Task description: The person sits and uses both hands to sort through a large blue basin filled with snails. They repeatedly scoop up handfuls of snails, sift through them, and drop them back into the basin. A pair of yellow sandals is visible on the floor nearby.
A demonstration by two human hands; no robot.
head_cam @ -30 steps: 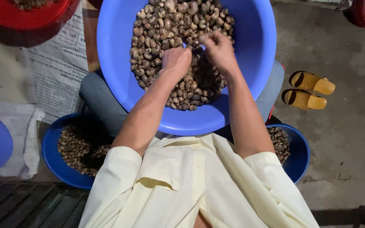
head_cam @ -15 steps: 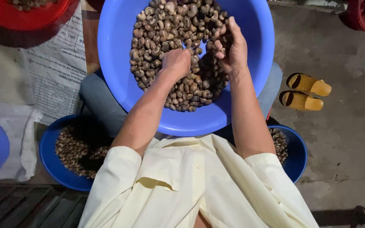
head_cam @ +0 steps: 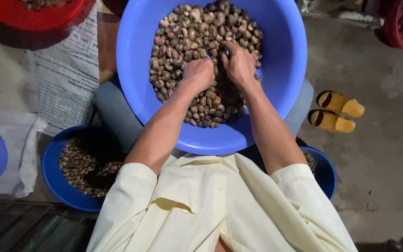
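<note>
I look down at my two bare hands, both sunk into a heap of brown, curved, shelled nuts (head_cam: 197,51) that fills the far side of a large round blue plastic basin (head_cam: 285,60) resting on my lap. My left hand (head_cam: 198,74) lies knuckles-up on the pile with its fingers curled under into a loose fist; the grip looks pressed together, but I cannot tell whether it pinches a nut, since the fingertips are buried. My right hand (head_cam: 239,63) sits just beside it, almost touching, fingers bent down into the nuts. Its grip also looks closed, and what it holds, if anything, is hidden from me. Both forearms run up from the sleeves of a pale cream short-sleeved shirt (head_cam: 211,205).

Below the big basin on my left, a smaller dark blue round bowl (head_cam: 54,182) stands on the floor, partly filled with the same kind of nuts. A second blue bowl (head_cam: 325,170) peeks out near my right elbow. A printed paper sheet (head_cam: 64,79) lies on the floor to my left, under a red basin's rim (head_cam: 38,21). On the grey concrete floor (head_cam: 378,154) to my right sits a pair of yellow sandals (head_cam: 334,112), side by side.
</note>
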